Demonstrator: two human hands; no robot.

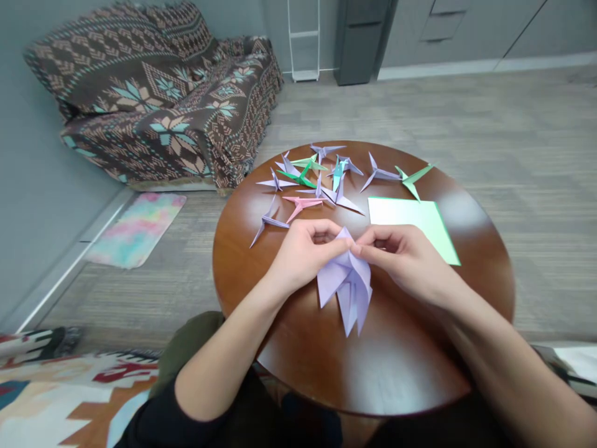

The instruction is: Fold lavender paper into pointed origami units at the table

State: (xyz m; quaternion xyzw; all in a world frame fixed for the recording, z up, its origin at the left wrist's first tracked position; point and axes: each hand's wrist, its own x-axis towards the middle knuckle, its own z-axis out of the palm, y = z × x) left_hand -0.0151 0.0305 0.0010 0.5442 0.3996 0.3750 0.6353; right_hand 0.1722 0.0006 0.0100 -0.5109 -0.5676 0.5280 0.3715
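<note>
My left hand and my right hand meet above a round wooden table, and their fingertips pinch the top of a partly folded lilac origami paper. Its pointed flaps hang down toward the tabletop. Beyond my hands lie several folded paper cranes in lilac, pink, green and teal, including a pink crane and a lilac crane. A flat sheet of green-edged origami paper lies just past my right hand, with its near corner close to the table edge.
A sofa with a brown patterned throw stands beyond the table on the left. A pastel mat lies on the grey carpet. A patterned rug lies at lower left, near my knee.
</note>
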